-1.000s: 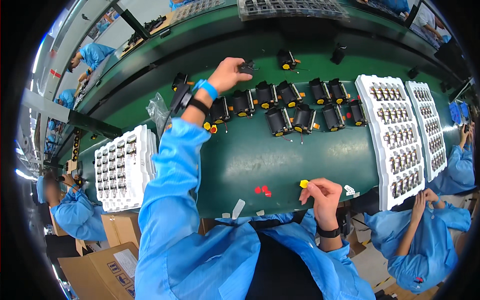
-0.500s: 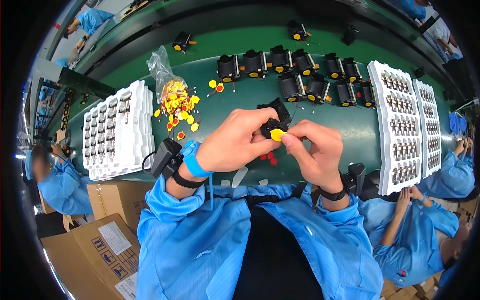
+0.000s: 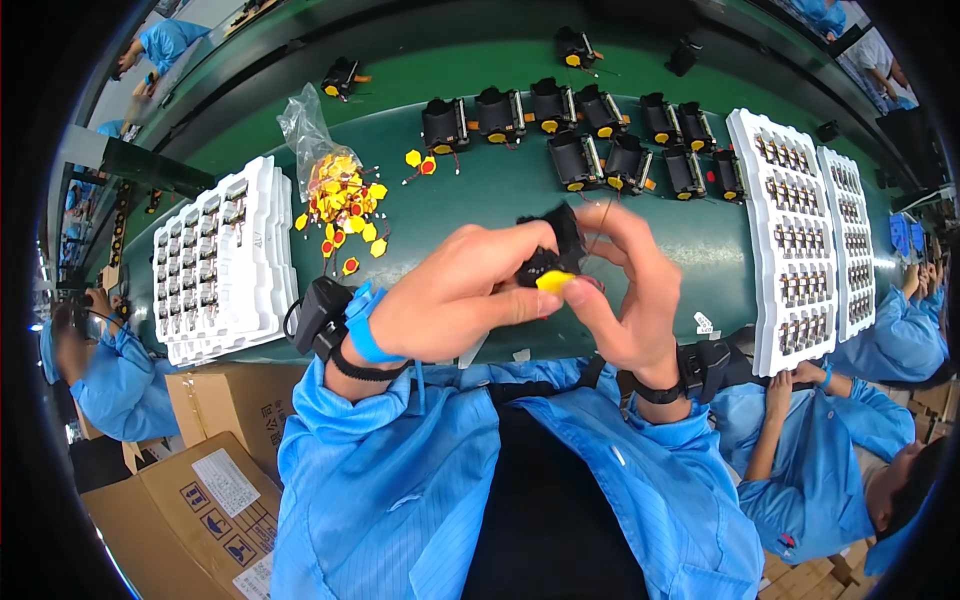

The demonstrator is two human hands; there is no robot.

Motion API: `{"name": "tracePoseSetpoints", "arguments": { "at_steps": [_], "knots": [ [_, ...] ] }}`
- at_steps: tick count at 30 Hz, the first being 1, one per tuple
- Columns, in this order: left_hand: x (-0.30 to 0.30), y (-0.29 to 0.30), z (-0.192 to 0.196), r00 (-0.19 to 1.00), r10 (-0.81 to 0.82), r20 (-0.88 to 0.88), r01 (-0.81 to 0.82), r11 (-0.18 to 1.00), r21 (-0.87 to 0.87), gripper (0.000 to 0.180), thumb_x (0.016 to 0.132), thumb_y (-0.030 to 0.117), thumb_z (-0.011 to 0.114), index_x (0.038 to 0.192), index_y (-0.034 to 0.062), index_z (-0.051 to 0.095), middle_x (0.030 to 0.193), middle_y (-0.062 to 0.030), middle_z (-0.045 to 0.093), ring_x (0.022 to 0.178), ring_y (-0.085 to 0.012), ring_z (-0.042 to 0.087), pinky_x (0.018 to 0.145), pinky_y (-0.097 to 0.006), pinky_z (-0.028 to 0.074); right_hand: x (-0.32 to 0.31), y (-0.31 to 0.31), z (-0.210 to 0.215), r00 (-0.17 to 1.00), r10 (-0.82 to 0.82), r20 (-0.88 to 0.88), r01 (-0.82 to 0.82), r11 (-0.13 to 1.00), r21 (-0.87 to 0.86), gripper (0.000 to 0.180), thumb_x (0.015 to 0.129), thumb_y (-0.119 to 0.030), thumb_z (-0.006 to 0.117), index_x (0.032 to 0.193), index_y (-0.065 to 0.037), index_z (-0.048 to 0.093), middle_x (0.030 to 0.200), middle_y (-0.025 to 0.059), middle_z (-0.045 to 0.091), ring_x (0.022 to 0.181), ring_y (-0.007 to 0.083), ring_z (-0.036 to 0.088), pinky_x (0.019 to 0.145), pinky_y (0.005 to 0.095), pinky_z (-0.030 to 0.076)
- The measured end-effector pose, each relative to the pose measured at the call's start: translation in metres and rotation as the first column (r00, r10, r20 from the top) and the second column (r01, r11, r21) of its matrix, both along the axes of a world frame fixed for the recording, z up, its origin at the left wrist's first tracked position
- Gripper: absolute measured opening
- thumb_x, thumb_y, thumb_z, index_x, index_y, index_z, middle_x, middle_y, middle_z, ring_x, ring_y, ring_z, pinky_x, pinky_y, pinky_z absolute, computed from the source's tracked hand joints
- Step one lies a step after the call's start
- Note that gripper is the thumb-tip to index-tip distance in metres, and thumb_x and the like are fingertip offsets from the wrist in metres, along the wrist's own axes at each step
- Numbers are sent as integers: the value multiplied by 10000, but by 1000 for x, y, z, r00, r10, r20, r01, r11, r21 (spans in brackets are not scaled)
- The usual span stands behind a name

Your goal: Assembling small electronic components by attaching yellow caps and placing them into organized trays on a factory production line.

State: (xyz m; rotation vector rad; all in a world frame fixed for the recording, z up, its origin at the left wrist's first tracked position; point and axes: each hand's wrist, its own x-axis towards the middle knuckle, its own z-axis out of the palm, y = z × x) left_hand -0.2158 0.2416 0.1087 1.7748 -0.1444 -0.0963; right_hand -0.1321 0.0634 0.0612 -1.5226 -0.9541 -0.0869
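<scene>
A black part [image 3: 568, 236] is clamped by the left hand [image 3: 455, 292]; a yellow disc [image 3: 551, 281] is touched by the right hand [image 3: 640, 298], its grip unclear.

Over the near side of our bench [image 3: 715, 255], our forearms [image 3: 345, 405] converge. Our left hand [image 3: 450, 290] lies back upward, its fingers [image 3: 522, 238] gripping; opposite, our right hand [image 3: 640, 290] arches its index finger above a thumb extended toward the left.
</scene>
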Motion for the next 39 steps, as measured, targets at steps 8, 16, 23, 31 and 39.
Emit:
{"name": "tracePoseSetpoints", "arguments": {
  "at_steps": [8, 16, 23, 31, 39],
  "knots": [
    [-20, -10, -2, 996, 73, -47, -73, 997, -13, 159, 934, 92, 659, 1006, -3, 555, 627, -50, 462, 566, -87, 389, 508, -293, 296, -6, -8, -17, 916, 249, -316, -219, 967, 129, 510, 832, -29, 736, 1301, 99, 581, 1082, 177, 686, 913, 164, 699, 811, 289, 584],
    [-29, -23, -16, 953, 298, 53, -298, 954, 4, 143, 974, 123, 615, 992, -18, 597, 680, -46, 550, 587, -103, 486, 529, -289, 377, -16, 4, -22, 990, 66, -125, -54, 994, 96, 445, 800, -60, 759, 1196, 105, 640, 1014, 159, 705, 867, 185, 707, 767, 291, 573],
    [-22, -25, -62, 923, 102, 371, -145, 985, 92, 216, 975, 201, 604, 1033, 1, 545, 738, -195, 598, 669, -416, 600, 582, -456, 458, -21, -22, -47, 887, 130, -444, -115, 992, 61, 479, 763, -95, 769, 1180, 68, 601, 1214, 187, 625, 1091, 251, 635, 981, 356, 491],
    [-103, 63, -24, 702, 268, 660, -702, 419, 576, 189, 893, 147, 658, 1024, 12, 635, 852, -195, 666, 756, -384, 676, 655, -444, 541, 41, -52, -58, 987, 141, -75, -160, 871, -464, 343, 623, -15, 728, 955, -29, 643, 1405, 245, 562, 1441, 416, 372, 1159, 470, 288],
    [-169, 261, -27, 654, 624, 427, -507, -57, 860, 281, 836, 140, 659, 1115, 108, 651, 841, -196, 696, 823, -413, 676, 704, -525, 525, 45, -53, -26, 987, 155, 28, -115, 827, -550, 472, 683, -52, 662, 1155, -41, 676, 1465, 200, 517, 1499, 426, 258, 1187, 526, 234]
  ]
}}
